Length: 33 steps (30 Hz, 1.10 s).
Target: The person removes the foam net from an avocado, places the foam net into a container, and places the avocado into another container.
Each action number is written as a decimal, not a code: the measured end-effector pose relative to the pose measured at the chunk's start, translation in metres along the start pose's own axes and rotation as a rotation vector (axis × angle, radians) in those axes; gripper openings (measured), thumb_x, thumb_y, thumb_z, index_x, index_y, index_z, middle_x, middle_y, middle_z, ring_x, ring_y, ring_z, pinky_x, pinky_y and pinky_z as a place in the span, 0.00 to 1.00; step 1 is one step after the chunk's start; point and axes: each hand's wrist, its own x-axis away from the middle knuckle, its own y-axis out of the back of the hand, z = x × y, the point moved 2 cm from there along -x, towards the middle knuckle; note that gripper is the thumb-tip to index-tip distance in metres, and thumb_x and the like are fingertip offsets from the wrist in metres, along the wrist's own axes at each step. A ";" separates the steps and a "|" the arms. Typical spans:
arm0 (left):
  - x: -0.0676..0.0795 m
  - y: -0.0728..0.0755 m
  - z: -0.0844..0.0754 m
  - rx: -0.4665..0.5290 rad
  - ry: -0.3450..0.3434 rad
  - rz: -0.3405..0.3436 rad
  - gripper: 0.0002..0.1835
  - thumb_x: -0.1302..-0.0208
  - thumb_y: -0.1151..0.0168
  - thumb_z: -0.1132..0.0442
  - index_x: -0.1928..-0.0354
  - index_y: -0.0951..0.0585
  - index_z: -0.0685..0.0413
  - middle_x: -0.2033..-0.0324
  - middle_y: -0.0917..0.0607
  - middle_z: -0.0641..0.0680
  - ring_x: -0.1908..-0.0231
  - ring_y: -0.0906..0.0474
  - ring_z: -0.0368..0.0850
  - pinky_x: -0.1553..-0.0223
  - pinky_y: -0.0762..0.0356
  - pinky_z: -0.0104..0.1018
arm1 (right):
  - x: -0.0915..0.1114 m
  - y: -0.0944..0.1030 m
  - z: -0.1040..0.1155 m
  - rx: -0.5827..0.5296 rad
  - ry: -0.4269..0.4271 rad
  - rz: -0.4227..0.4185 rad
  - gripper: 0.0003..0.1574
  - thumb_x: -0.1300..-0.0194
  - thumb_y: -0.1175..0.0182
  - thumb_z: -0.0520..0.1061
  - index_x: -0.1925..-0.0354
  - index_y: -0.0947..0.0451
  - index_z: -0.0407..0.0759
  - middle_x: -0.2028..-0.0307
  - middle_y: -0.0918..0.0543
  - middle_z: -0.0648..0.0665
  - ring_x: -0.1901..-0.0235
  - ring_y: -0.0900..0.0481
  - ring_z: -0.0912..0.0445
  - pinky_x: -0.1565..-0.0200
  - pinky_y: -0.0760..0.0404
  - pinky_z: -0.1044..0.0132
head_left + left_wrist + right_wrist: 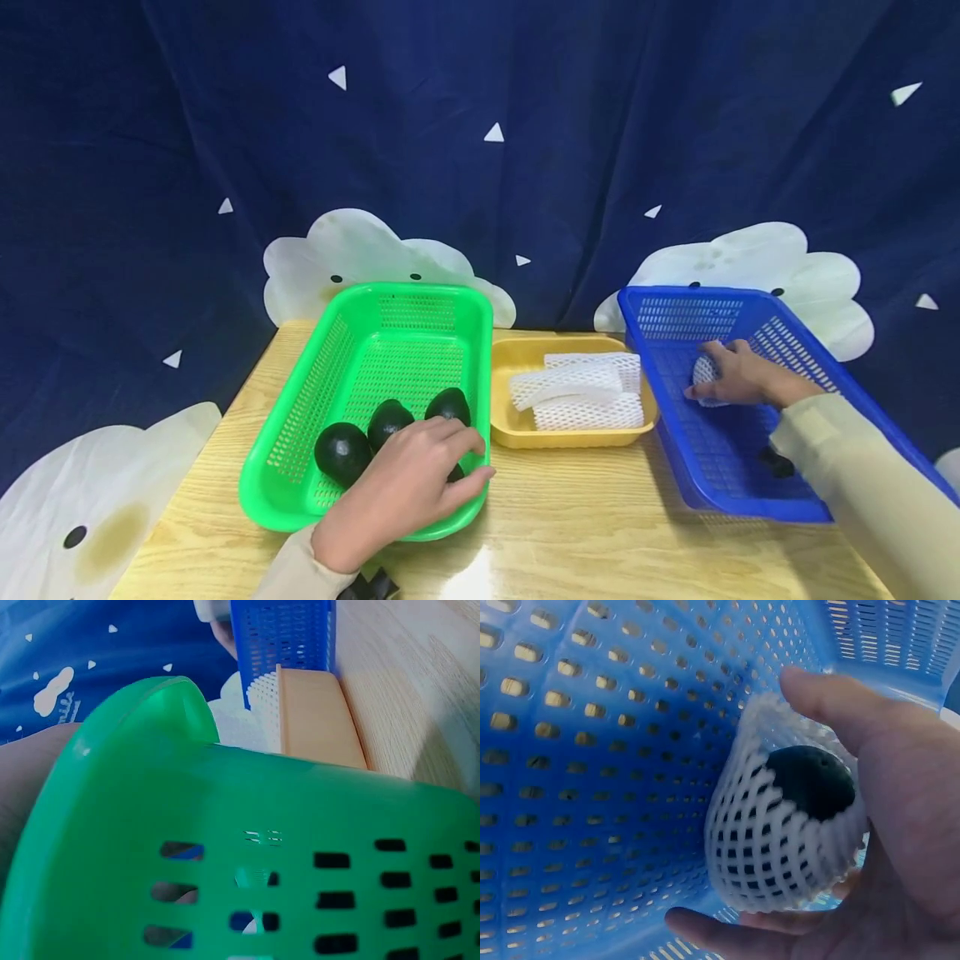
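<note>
Over the near right part of the green basket (277, 417) hovers my left hand (408, 479), fingers loosely bent and thumb apart. Several dark avocados (342, 454) lie around and partly beneath it; the palm hides some of them. Inside the blue basket (678, 450), my right hand (738, 375) is spread around an avocado in a white foam net (757, 840). In the right wrist view the thumb is by the net's open end, the fingers stretch out below, and the dark fruit shows through the opening. The green wall hides most of my left hand in the left wrist view.
Between the two baskets stands a yellow tray (517, 437) holding several white foam nets (577, 387). All three containers stand on a wooden table (540, 517). Behind them hangs a dark blue curtain (450, 100) with white shapes.
</note>
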 end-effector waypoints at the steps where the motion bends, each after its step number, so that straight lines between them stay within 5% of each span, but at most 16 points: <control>1: 0.000 0.000 0.000 0.001 0.000 -0.002 0.07 0.40 0.28 0.51 0.67 0.16 0.43 0.73 0.15 0.41 0.71 0.23 0.35 0.67 0.22 0.31 | -0.001 -0.001 0.000 -0.001 0.006 0.008 0.63 0.41 0.32 0.72 0.27 0.44 0.32 0.36 0.45 0.10 0.40 0.36 0.15 0.43 0.30 0.21; 11: -0.002 0.000 0.001 0.002 0.003 -0.003 0.06 0.39 0.29 0.52 0.68 0.16 0.43 0.74 0.16 0.41 0.72 0.24 0.34 0.71 0.25 0.29 | -0.006 -0.002 0.000 0.115 0.155 -0.047 0.44 0.42 0.28 0.63 0.37 0.28 0.39 0.40 0.33 0.13 0.45 0.26 0.19 0.46 0.24 0.26; 20: -0.002 -0.001 0.002 0.011 -0.008 0.001 0.07 0.38 0.29 0.52 0.68 0.16 0.44 0.75 0.17 0.41 0.74 0.27 0.33 0.70 0.26 0.28 | -0.011 -0.007 0.002 0.134 0.275 -0.110 0.31 0.53 0.21 0.53 0.52 0.20 0.44 0.56 0.23 0.31 0.64 0.21 0.42 0.58 0.17 0.42; 29: -0.002 -0.002 0.002 -0.010 0.001 0.000 0.07 0.40 0.28 0.52 0.68 0.16 0.42 0.75 0.18 0.39 0.73 0.25 0.33 0.70 0.25 0.29 | -0.017 -0.010 0.000 0.134 0.209 -0.096 0.28 0.48 0.23 0.48 0.49 0.18 0.44 0.52 0.22 0.33 0.61 0.19 0.42 0.55 0.16 0.39; 33: -0.002 -0.002 0.002 -0.015 0.005 0.008 0.07 0.40 0.28 0.51 0.68 0.16 0.42 0.74 0.18 0.39 0.72 0.24 0.34 0.69 0.24 0.30 | -0.016 -0.010 0.000 0.111 0.182 -0.099 0.29 0.48 0.25 0.45 0.47 0.18 0.43 0.45 0.25 0.27 0.55 0.19 0.34 0.51 0.18 0.34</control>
